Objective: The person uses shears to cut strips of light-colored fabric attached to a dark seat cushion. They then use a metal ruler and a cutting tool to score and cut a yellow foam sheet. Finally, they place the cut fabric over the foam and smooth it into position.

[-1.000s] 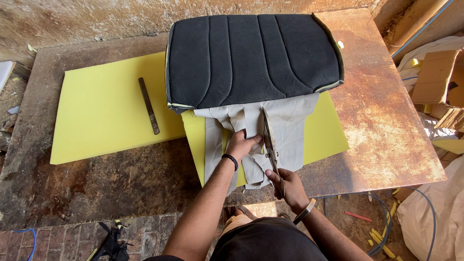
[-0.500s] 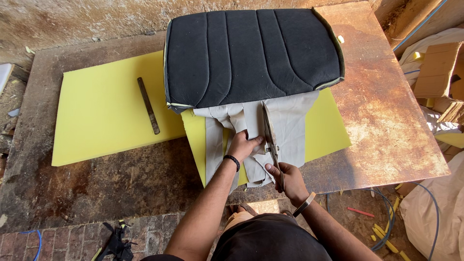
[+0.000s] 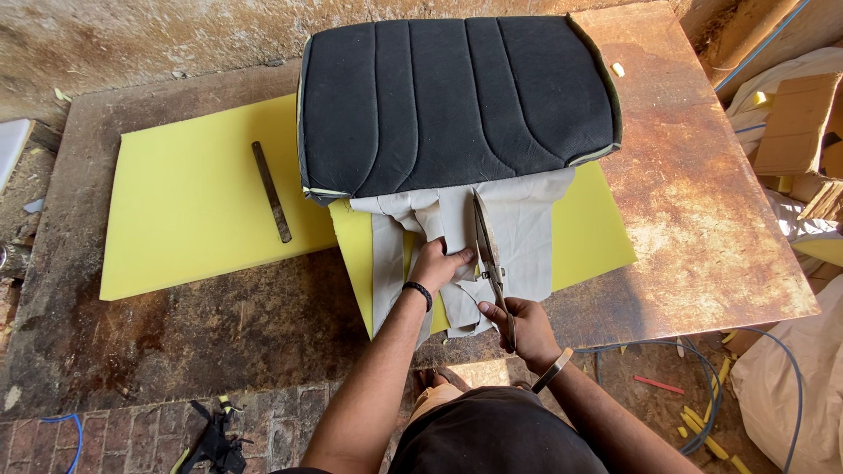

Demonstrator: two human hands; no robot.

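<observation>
Pale grey fabric flap point(image 3: 518, 233) at frame centre is pinned by the left hand point(image 3: 437, 263) and cut with long metal scissors point(image 3: 488, 254) gripped in the right hand point(image 3: 518, 323); steady blade alignment is needed next.

Cushion point(image 3: 457, 101) lay at desk point(image 3: 702, 219) rear, atop foam sheets point(image 3: 193, 202). Cloth point(image 3: 518, 228) hung forward from cushion's near edge, over foam. Left hand point(image 3: 437, 263) pressed on cloth; right hand point(image 3: 520, 323) just right of it, scissors point(image 3: 487, 250) pointing rearward along cloth. Bar point(image 3: 271, 191) lay on foam, left of cushion.
</observation>
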